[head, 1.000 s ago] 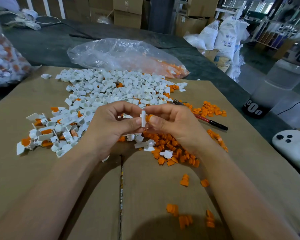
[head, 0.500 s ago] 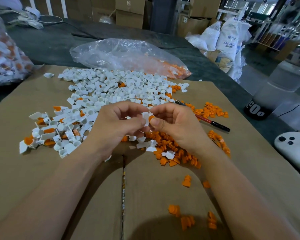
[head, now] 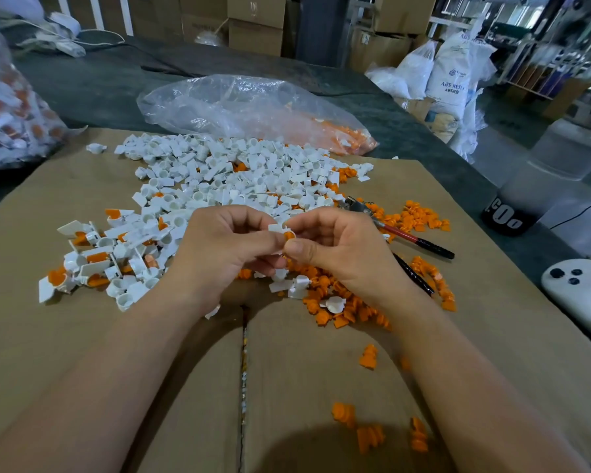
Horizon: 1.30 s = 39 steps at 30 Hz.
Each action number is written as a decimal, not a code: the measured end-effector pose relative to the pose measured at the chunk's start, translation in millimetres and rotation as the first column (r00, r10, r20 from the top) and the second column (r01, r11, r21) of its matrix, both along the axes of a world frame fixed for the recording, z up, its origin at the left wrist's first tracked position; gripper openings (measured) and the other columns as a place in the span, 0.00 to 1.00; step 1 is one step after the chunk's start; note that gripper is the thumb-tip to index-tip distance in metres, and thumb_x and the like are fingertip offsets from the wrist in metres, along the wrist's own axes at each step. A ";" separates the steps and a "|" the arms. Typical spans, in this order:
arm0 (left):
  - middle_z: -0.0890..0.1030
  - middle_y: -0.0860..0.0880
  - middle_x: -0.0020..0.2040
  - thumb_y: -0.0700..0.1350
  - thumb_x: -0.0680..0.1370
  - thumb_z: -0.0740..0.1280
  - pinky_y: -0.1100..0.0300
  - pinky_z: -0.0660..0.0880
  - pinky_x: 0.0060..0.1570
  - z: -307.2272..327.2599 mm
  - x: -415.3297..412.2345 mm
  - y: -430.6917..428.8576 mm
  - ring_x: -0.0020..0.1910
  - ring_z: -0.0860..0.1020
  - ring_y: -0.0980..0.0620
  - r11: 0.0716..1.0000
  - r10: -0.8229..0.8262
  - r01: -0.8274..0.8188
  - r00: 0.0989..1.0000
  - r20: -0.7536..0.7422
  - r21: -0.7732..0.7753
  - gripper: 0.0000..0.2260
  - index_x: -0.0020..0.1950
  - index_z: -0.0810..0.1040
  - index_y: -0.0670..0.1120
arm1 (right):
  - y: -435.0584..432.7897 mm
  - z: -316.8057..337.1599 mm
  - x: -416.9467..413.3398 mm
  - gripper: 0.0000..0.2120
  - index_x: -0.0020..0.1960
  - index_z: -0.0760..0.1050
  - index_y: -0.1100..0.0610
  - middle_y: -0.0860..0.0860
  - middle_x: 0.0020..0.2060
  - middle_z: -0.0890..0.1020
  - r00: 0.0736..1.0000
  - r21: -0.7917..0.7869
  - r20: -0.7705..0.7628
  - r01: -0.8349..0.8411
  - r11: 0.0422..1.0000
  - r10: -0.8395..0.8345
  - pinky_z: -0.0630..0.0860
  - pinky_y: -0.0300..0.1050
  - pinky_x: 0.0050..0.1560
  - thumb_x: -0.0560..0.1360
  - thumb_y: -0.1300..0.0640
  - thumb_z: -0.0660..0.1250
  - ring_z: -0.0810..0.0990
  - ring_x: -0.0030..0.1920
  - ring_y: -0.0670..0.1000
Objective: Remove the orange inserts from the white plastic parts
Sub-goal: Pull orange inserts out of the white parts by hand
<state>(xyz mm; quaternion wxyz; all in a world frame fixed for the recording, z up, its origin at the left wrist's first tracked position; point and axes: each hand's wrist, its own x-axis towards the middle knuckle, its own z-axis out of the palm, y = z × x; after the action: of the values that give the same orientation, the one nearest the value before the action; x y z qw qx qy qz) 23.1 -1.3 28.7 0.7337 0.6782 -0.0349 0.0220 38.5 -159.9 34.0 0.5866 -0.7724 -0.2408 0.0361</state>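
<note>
Over at the dark tabletop [head: 99, 87], on a flattened brown cardboard sheet [head: 82, 336], in a warehouse of stacked boxes [head: 255, 22]. Pinching a small white plastic part [head: 275, 228] in the left hand [head: 226, 247], raised above the cardboard. Clamped on its round orange insert [head: 289, 235] with thumb and forefinger of the right hand [head: 335, 254]. Could slip here: tiny grip, likely a stiff fit. Might fling the insert into the heap of emptied white parts [head: 239, 179], muddling the sort.

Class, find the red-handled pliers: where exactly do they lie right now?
In the head view, the red-handled pliers lie on the cardboard just right of the right hand, beside a small heap of orange inserts.
</note>
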 end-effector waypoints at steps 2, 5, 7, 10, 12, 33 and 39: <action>0.78 0.45 0.25 0.31 0.69 0.69 0.64 0.75 0.24 1.4 1.0 1.9 0.23 0.78 0.52 0.998 0.001 -0.005 0.998 -0.062 -0.068 0.09 0.31 0.79 0.41 | -1.1 0.1 0.0 0.17 0.50 0.75 0.46 0.44 0.43 0.80 0.999 -0.010 0.032 -0.029 1.000 0.030 0.78 0.37 0.47 0.62 0.54 0.72 0.81 0.43 0.42; 0.78 0.46 0.24 0.30 0.69 0.69 0.67 0.72 0.22 3.7 0.6 3.7 0.22 0.77 0.53 0.994 0.000 -0.012 0.993 -0.114 -0.106 0.10 0.29 0.78 0.42 | 2.1 -2.2 -2.1 0.20 0.51 0.76 0.45 0.41 0.42 0.82 0.991 0.036 0.121 -0.070 0.997 0.065 0.77 0.34 0.44 0.65 0.64 0.72 0.82 0.43 0.41; 0.78 0.46 0.24 0.30 0.69 0.68 0.68 0.71 0.21 4.9 -0.2 3.8 0.21 0.76 0.54 0.995 -0.008 -0.004 0.992 -0.128 -0.096 0.09 0.31 0.78 0.41 | 4.3 -5.4 -3.1 0.19 0.50 0.77 0.46 0.39 0.40 0.83 0.986 0.068 0.154 -0.073 0.995 0.062 0.77 0.33 0.44 0.66 0.67 0.71 0.83 0.43 0.41; 0.77 0.46 0.23 0.30 0.69 0.68 0.68 0.70 0.20 5.2 -0.5 3.3 0.20 0.75 0.54 0.997 -0.020 0.009 0.989 -0.145 -0.073 0.08 0.31 0.77 0.40 | 4.4 -7.6 -2.1 0.19 0.49 0.78 0.48 0.39 0.40 0.83 0.983 0.087 0.177 -0.060 0.994 0.044 0.77 0.33 0.44 0.67 0.69 0.70 0.83 0.42 0.41; 0.77 0.45 0.24 0.30 0.69 0.68 0.68 0.70 0.20 5.0 -0.2 2.7 0.20 0.75 0.54 0.997 -0.032 0.021 0.986 -0.165 -0.070 0.08 0.32 0.77 0.39 | 3.5 -8.7 -0.8 0.18 0.49 0.78 0.48 0.39 0.39 0.82 0.979 0.081 0.201 -0.032 0.996 0.015 0.77 0.33 0.45 0.67 0.69 0.71 0.82 0.43 0.41; 0.78 0.44 0.25 0.29 0.69 0.68 0.68 0.72 0.21 4.3 0.4 1.1 0.21 0.76 0.53 0.997 -0.048 0.038 0.982 -0.183 -0.061 0.06 0.34 0.76 0.38 | -0.4 -12.1 2.2 0.17 0.54 0.77 0.54 0.44 0.42 0.82 0.955 -0.020 0.294 0.033 0.999 -0.026 0.79 0.37 0.46 0.68 0.66 0.71 0.82 0.43 0.41; 0.78 0.44 0.25 0.30 0.68 0.69 0.67 0.73 0.22 5.2 -1.1 1.2 0.22 0.77 0.53 0.996 -0.050 0.039 0.987 -0.150 -0.077 0.05 0.35 0.76 0.38 | -0.5 -11.0 2.5 0.21 0.49 0.75 0.44 0.39 0.40 0.80 0.972 -0.004 0.233 0.034 0.999 -0.032 0.76 0.31 0.42 0.67 0.67 0.72 0.81 0.41 0.38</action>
<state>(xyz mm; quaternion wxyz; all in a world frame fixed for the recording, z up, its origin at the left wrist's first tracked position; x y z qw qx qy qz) 22.0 0.0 33.8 0.7591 0.6494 0.0067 -0.0446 40.9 -160.5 23.0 0.5519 -0.7774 -0.2951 -0.0637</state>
